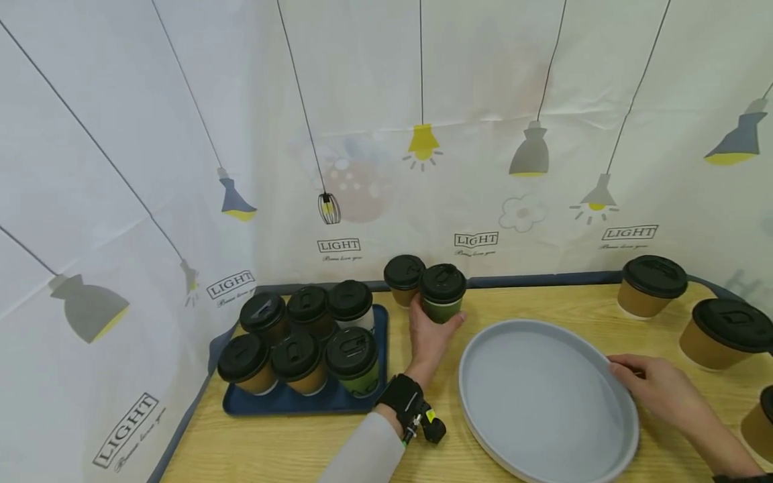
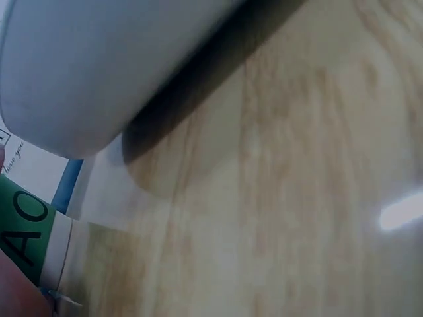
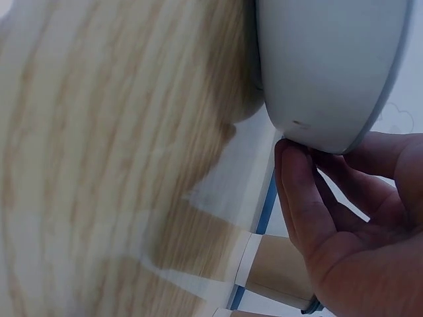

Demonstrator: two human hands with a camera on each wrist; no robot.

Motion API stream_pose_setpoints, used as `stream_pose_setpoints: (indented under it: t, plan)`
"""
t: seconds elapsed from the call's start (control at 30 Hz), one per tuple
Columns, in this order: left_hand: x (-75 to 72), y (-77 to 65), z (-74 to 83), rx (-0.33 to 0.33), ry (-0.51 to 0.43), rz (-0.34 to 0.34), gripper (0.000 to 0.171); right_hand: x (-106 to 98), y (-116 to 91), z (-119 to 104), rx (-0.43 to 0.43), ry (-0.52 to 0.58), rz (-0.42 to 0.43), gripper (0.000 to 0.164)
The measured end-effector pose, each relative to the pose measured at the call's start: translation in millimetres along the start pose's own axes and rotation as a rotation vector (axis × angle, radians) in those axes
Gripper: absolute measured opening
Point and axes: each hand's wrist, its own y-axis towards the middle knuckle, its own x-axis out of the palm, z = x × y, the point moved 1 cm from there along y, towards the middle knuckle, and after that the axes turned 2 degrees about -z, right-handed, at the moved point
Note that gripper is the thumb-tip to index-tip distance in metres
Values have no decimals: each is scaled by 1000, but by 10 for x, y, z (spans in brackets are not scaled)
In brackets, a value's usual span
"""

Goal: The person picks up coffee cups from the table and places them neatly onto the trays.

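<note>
At the left of the head view, a navy tray (image 1: 302, 404) on the wooden bench (image 1: 241, 449) carries six black-lidded cups (image 1: 296, 353); the front row covers much of the back row, so the rear cups' sides are only partly visible. The front right one is green, its marking too small to read.

At the centre, the left hand (image 1: 430, 341) is curled round a green cup (image 1: 443, 305), thumb on its right side. This cup is upright, with a glossy black lid; the hand hides its lower part, and whether its base touches the bench cannot be told. In the left wrist view it is cut off at the left edge, showing a white base band and the dark letters "AO". Just behind it to the left, a brown cup (image 1: 403, 295) is partly hidden.

At lower right of centre lies a round grey tray (image 1: 546, 402), smooth and matt with a raised rim, its bottom edge cropped by the frame. The right hand (image 1: 655, 389) pinches its right rim; the right wrist view shows fingertips pressed together at the tray's edge, a small dark mark nearby.

Farther right stand three brown cups (image 1: 646, 300), the lowest cut by the frame.
</note>
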Motion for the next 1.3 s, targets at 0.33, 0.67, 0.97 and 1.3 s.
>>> stream_pose_setpoints:
  t: [0.33, 0.67, 0.97, 1.3]
  plan:
    - [10, 100, -45, 22, 19, 36, 99, 21, 18, -66, -2, -9, 10, 46]
    - [8, 181, -81, 113, 26, 66, 99, 43, 36, -73, -28, 4, 11, 46]
    - [16, 109, -8, 137, -21, 34, 88, 19, 6, -43, -16, -18, 12, 46]
    - [-15, -31, 164, 233, -52, -12, 90, 8, -28, -17, -20, -13, 20, 44]
